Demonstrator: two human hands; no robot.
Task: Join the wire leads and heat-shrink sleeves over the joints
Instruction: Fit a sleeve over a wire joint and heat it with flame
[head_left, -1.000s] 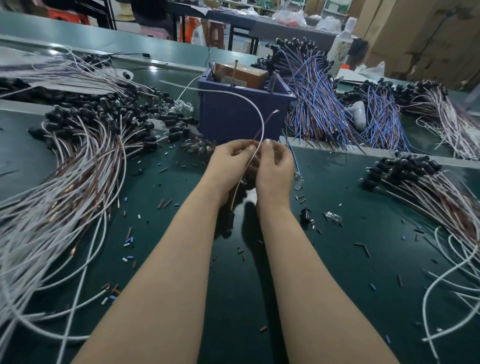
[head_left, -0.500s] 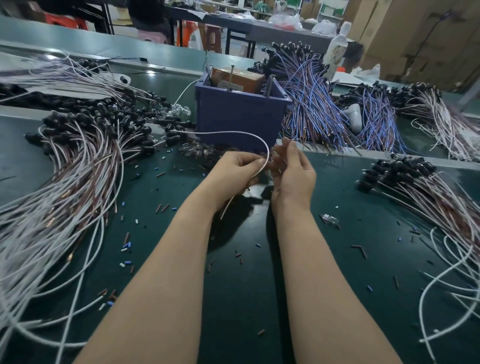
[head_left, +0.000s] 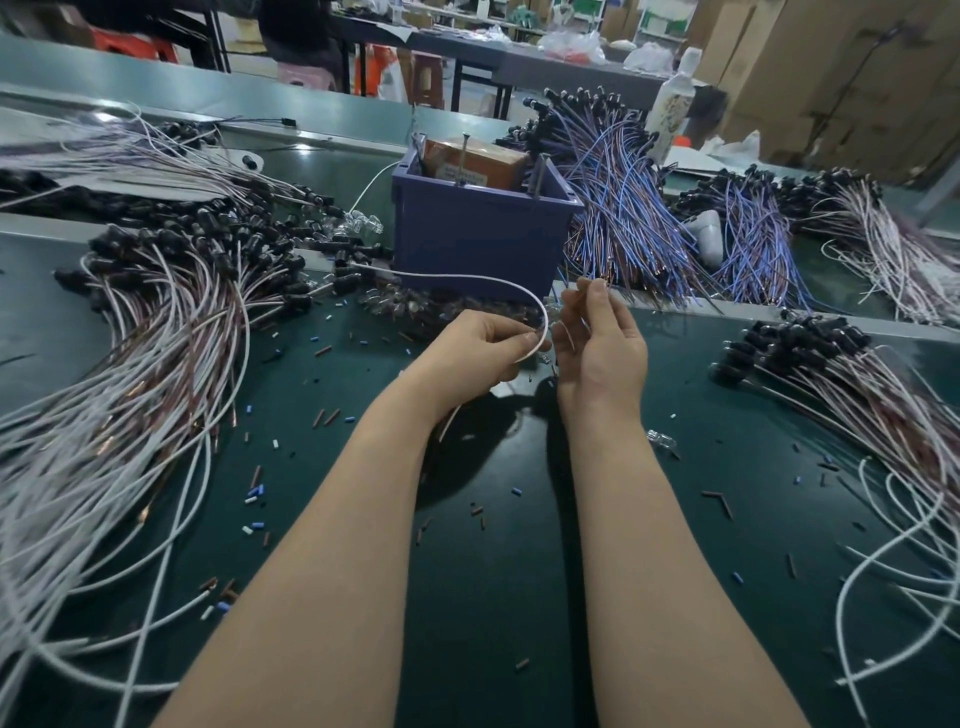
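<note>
1. Pinching the white wire between thumb and first finger of the left hand, just toward 12 o'clock from the middle of the view.
2. Looping that wire out toward 10 o'clock, across the front of the blue bin, then curling back down into the pinch.
3. Holding the right hand just beside the left, at its 3 o'clock, fingertips pressed together and pointing up. Seems to pinch a thin lead there, though small and hard to make out.
4. Judged step: bringing two ends close for joining. No sleeve seen over any joint in the hands yet.
5. Next, most likely: line up the two ends tip to tip, twist them tight, then slide a small sleeve over the twist. Calls for a soft, steady pinch on a springy wire, easy to lose.
6. Lying around on the green counter: little tube bits at 8 o'clock, a big wire bundle at 9 o'clock, blue wires at 1 o'clock, one more bundle at 3 o'clock.
</note>
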